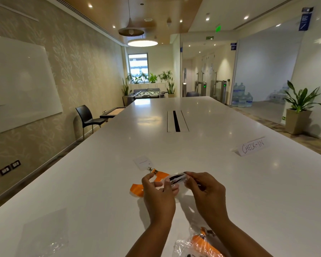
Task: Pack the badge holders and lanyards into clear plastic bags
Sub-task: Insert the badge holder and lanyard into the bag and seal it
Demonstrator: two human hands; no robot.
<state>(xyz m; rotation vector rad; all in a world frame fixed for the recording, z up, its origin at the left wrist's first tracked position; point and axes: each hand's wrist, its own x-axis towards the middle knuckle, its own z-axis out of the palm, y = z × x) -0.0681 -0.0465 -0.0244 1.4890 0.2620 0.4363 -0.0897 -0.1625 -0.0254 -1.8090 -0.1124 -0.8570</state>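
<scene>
Both my hands hold a clear plastic bag (175, 179) with a dark lanyard inside, a little above the white table (119, 145). My left hand (158, 193) pinches its left side and my right hand (205, 190) grips its right side. Behind my left hand an orange lanyard (137, 189) lies on the table, clipped to a clear badge holder (143, 162) with a white card. At the bottom edge, under my right forearm, lies a filled clear bag (196, 245) with an orange lanyard in it. Empty clear bags (44, 232) lie flat at the near left.
A folded paper sign reading CHECK-IN (253, 146) stands on the table to the right. A cable slot (176, 121) runs down the table's middle. A black chair (87, 117) stands left of the table, a potted plant (298, 110) to the right.
</scene>
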